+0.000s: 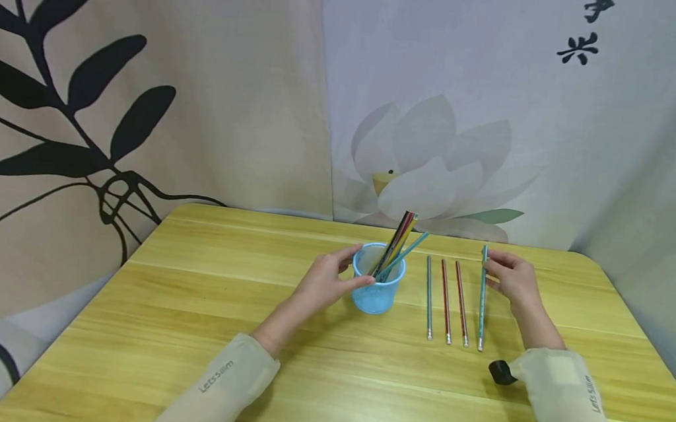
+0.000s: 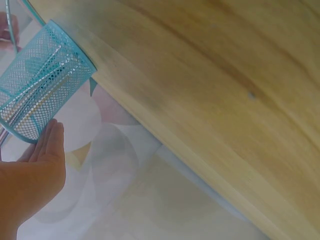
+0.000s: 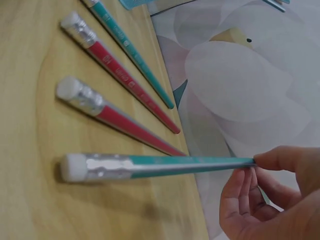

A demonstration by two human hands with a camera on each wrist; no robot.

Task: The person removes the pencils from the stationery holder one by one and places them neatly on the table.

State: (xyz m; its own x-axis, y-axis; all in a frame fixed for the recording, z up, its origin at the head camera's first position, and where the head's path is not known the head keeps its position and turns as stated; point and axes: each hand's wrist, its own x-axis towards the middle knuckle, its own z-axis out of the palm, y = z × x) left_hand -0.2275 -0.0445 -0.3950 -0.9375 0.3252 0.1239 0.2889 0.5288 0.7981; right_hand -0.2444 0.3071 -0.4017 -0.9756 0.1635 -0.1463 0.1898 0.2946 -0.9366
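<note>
My left hand (image 1: 325,277) is at the near-left side of a blue mesh pencil cup (image 1: 375,300), its thumb along the front rim and fingers at the back-left rim. Several pencils (image 1: 397,242) lean to the right inside the cup, one of them teal. Off to the right, my right hand (image 1: 514,278) pinches a teal pencil (image 3: 190,165) near its far end between thumb and fingers. The white eraser end points toward me, low over the table. Beside it lie two red pencils (image 1: 446,302) and another teal pencil (image 1: 429,298), roughly parallel, erasers toward me.
The wooden table (image 1: 184,345) ends at a back edge against a printed cloth (image 1: 251,98) with leaves and a lotus. A small black object (image 1: 502,372) sits at the right sleeve's cuff.
</note>
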